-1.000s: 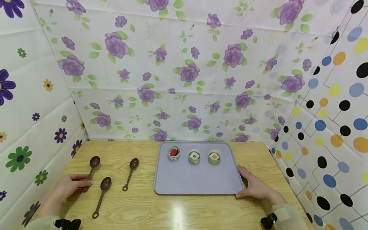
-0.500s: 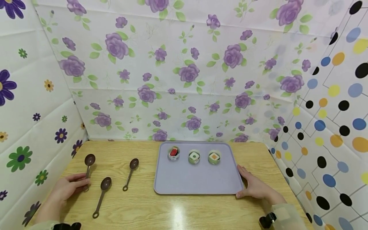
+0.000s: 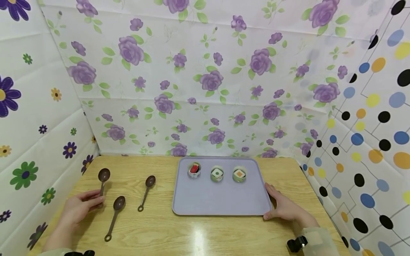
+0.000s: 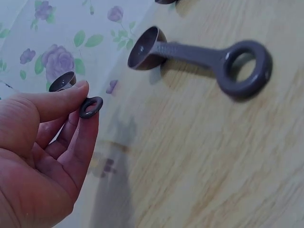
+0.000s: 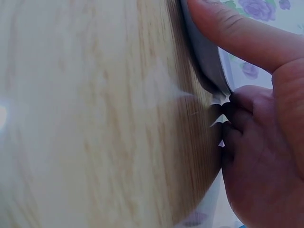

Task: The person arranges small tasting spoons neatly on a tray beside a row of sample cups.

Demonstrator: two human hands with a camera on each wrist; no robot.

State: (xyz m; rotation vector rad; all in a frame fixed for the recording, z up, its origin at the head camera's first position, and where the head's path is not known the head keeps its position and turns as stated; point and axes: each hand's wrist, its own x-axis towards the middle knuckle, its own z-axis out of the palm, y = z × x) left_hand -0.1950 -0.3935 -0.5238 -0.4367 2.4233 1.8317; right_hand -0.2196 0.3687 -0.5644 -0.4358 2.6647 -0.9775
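Three brown spoons lie or hover at the left of the wooden table (image 3: 192, 234). My left hand (image 3: 78, 208) pinches the handle end of the leftmost spoon (image 3: 103, 176); its ring end (image 4: 90, 106) sits between thumb and fingers. The middle spoon (image 3: 114, 215) (image 4: 199, 52) lies on the wood beside that hand. The third spoon (image 3: 147, 190) lies further right. A lilac tray (image 3: 221, 199) holds three small sushi-like pieces (image 3: 216, 174) along its far side. My right hand (image 3: 283, 206) holds the tray's right near corner (image 5: 204, 61), thumb on the rim, fingers curled below.
Flower-patterned sheets wall in the table at the back and left, a dotted sheet at the right. Bare wood shows between the spoons and the tray and along the front edge.
The leftmost spoon has shifted slightly in my left hand, its bowl swinging a little left and then back. The right hand and the tray have stayed put.
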